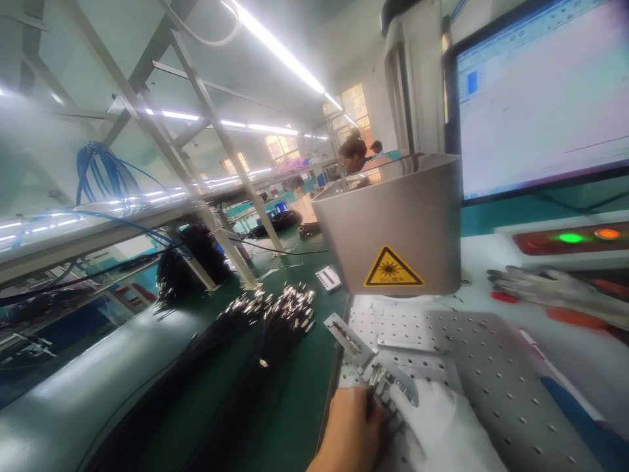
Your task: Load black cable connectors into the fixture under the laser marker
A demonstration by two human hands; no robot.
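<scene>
In the head view, my bare left hand (350, 416) is closed at the near end of a metal jig (351, 341). Dark shapes under its fingers are too blurred to name. My right hand (447, 423), in a white glove, reaches in from the other side. Its finger and thumb close on small silvery connectors (382, 381) grouped at the jig. Most of both hands' fingertips are hidden. The jig lies slanted over a perforated metal plate (491, 373). Left of it, bundled black cables with shiny metal ends (289, 308) lie on the green table (304, 393).
Above the plate stands a grey metal shroud (393, 223) with a yellow laser warning sign (393, 269). To the right are a monitor (540, 98), a panel with lit buttons (570, 238), a grey glove (555, 292) and a white pen (565, 380). A person (354, 154) is farther back.
</scene>
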